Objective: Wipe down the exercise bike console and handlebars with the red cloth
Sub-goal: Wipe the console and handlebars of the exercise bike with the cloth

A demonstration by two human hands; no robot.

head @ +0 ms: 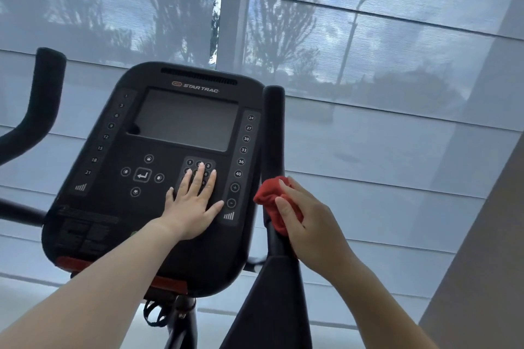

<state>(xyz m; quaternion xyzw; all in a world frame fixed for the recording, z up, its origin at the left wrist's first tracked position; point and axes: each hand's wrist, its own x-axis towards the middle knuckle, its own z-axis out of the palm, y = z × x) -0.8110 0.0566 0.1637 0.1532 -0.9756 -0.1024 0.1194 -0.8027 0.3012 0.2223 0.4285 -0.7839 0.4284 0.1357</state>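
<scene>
Now left hand (192,202) flat and spread on console (99,201); right hand (307,225) curled round red cloth (269,193) at handlebar (273,127).

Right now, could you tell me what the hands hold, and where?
Right hand grips the red cloth around its bunched middle; left hand holds nothing.

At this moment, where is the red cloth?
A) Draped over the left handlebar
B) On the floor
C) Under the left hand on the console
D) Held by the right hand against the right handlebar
D: the right hand holds the cloth against the right handlebar, while the left hand lies bare and flat on the console.
</scene>
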